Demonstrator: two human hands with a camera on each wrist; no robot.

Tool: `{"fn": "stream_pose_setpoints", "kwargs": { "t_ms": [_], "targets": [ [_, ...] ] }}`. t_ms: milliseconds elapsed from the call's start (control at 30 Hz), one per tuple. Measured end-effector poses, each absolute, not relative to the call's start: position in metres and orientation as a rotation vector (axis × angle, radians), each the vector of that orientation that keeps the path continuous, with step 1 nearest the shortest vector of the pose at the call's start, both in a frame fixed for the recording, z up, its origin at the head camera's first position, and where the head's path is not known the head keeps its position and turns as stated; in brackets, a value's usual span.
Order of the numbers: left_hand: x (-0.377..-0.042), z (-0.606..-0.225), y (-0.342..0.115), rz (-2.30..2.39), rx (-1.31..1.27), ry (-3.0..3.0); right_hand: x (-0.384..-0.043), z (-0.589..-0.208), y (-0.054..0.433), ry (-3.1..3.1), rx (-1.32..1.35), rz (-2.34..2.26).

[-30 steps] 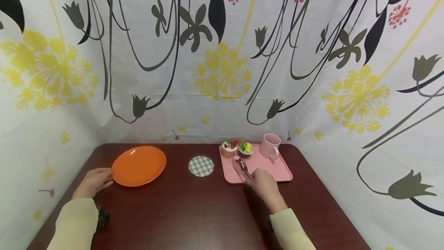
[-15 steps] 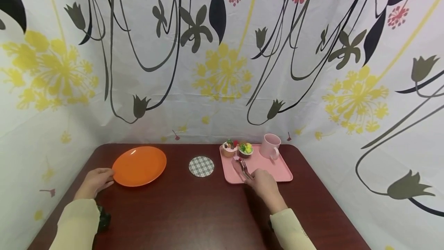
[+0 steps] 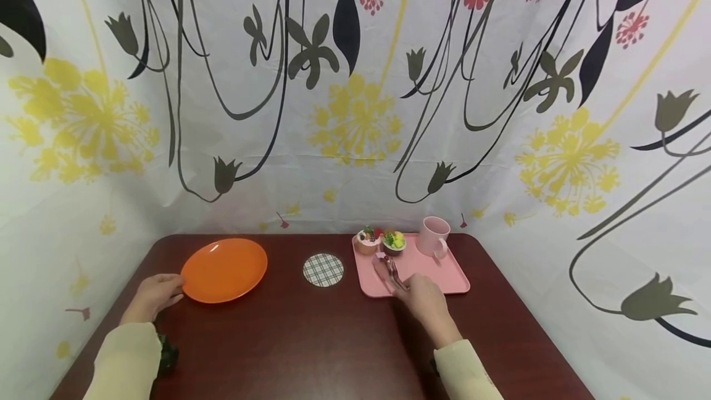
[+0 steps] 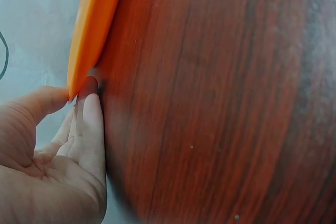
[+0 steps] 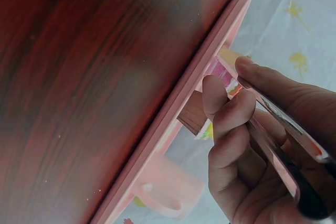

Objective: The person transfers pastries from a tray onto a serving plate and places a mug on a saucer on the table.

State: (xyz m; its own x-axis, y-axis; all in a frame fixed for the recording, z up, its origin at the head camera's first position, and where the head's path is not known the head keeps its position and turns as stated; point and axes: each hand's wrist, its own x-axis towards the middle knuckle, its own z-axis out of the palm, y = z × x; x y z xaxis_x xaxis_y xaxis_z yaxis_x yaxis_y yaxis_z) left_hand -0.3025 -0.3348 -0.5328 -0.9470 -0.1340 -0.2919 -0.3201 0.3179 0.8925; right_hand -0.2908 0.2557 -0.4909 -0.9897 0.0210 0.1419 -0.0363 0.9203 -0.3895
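My left hand [image 3: 153, 295] pinches the near-left rim of an orange plate [image 3: 224, 270], seen edge-on in the left wrist view [image 4: 94, 24]. The thumb lies over the rim and the fingers beneath it. In my right hand [image 3: 424, 301] are two shiny metal pieces of cutlery: a fork [image 3: 393, 269] and a flat, knife-like piece [image 3: 382, 267] reflecting pink. Their handles [image 5: 283, 169] run back under the palm in the right wrist view. The cutlery is over the front-left of a pink tray [image 3: 444, 281], pointing at a small cake piece [image 3: 380, 255] with a red topping.
A cream-topped tart [image 3: 367, 241] and a dark cup of green and yellow food [image 3: 394, 242] stand at the tray's back left. A pink mug [image 3: 433, 236] is behind at right. Between plate and tray lies a round checked coaster [image 3: 323, 270]. Patterned cloth [image 3: 355, 196] encloses the dark table.
The whole view shifts slightly as the head moves. Both hands keep their holds, and the plate and the cutlery stay in place.
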Motion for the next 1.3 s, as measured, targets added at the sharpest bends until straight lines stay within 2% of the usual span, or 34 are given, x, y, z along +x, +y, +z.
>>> {"fn": "stream_pose_setpoints", "kwargs": {
  "t_ms": [667,1300],
  "targets": [
    [-0.297,-0.535,-0.327,1.687,-0.416,2.479,-0.281,-0.474,0.253,-2.91,0.082,0.607],
    [-0.302,-0.537,-0.326,1.712,-0.445,2.527,-0.286,-0.447,0.206,-2.901,0.21,0.651]
  ]
}}
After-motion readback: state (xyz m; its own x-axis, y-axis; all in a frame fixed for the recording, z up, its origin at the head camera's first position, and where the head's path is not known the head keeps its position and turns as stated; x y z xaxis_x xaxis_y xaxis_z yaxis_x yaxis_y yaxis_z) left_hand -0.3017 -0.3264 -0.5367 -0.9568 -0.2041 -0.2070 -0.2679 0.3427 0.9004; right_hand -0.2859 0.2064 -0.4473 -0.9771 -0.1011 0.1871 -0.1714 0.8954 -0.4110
